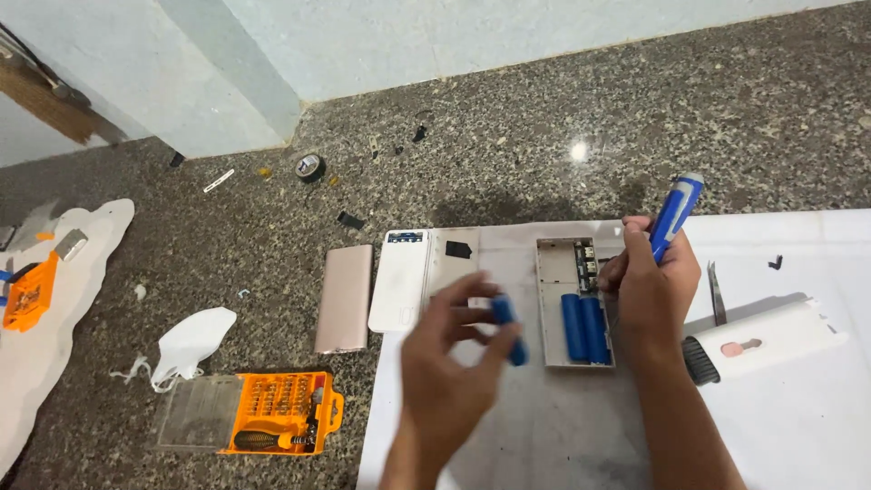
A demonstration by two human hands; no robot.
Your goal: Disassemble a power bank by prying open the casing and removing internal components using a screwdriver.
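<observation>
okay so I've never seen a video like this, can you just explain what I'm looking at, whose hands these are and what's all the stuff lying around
There is no machine here: one camera sits on a person's head and looks down at that person's own two bare hands over a speckled stone surface.

The left hand pinches a blue cylindrical battery cell. The right hand grips a blue-handled tool, its tip hidden, over an open power bank case with two more blue cells inside.

These lie on a white sheet. Nearby are a white cover, a pink metal shell, an orange screwdriver bit set, tweezers, a white cleaning tool, a crumpled face mask and a roll of black tape.
</observation>
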